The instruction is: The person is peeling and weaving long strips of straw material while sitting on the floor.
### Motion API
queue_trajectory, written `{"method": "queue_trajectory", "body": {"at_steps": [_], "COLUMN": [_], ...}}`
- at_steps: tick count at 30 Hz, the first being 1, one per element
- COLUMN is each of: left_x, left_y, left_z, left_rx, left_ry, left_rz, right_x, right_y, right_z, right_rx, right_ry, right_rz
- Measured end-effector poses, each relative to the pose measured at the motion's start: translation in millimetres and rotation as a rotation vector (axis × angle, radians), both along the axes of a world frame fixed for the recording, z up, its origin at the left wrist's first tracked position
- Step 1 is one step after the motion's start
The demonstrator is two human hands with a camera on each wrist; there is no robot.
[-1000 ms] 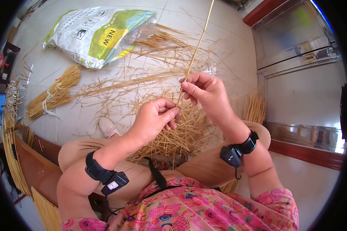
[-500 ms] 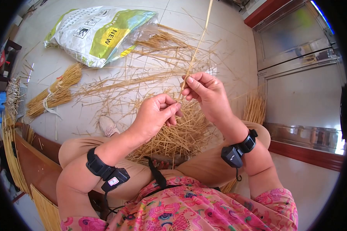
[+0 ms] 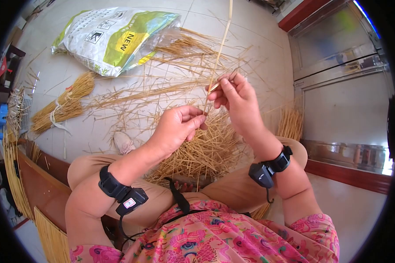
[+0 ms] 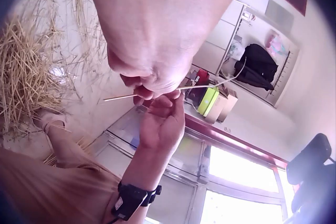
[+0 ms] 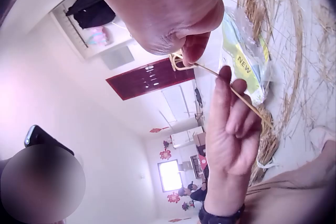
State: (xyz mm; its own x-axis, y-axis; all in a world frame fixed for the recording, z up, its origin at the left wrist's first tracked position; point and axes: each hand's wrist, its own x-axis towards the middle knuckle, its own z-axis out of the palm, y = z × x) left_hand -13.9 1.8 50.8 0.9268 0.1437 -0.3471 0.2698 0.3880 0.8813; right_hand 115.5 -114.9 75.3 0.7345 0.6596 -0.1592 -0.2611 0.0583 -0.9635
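My left hand (image 3: 173, 127) pinches the lower part of a long, thin straw stalk (image 3: 217, 57) between thumb and fingers. Higher on the stalk is my right hand (image 3: 238, 97), its thumb and index finger gripping a short pale strip that slants off the stalk. In the right wrist view, a pale looped strip (image 5: 178, 62) shows at the right fingertips, and the stalk (image 5: 242, 97) runs past the fingers of the left hand (image 5: 231, 134). Seen from the left wrist, a thin stalk end (image 4: 118, 98) sticks out beyond the fingers. Below both hands lies a heap of loose straw (image 3: 206, 151).
A white and green bag (image 3: 98, 41) with straw at its mouth lies on the tiled floor. Left of the heap is a tied straw bundle (image 3: 63, 103). Scattered stalks cross the floor. A glass-fronted cabinet (image 3: 344, 105) stands at right, brown wooden boards (image 3: 44, 186) at left.
The right hand has shifted slightly up and right, and a pale strip now shows at its fingertips. The stalk's upper part has swung a little left. The left hand stays nearly in place.
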Motion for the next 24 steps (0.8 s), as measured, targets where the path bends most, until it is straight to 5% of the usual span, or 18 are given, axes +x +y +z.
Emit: {"method": "queue_trajectory", "body": {"at_steps": [8,24], "left_x": [1,0], "left_y": [2,0], "left_z": [-2,0], "left_rx": [0.020,0.019], "left_ry": [0.008,-0.014], "left_rz": [0.076,0.028], "right_x": [-7,-14], "right_y": [-6,-5], "right_z": [1,-3], "right_rx": [-0.260,-0.294], "right_ry": [-0.073,-0.206], "right_rz": [0.196,0.188]}}
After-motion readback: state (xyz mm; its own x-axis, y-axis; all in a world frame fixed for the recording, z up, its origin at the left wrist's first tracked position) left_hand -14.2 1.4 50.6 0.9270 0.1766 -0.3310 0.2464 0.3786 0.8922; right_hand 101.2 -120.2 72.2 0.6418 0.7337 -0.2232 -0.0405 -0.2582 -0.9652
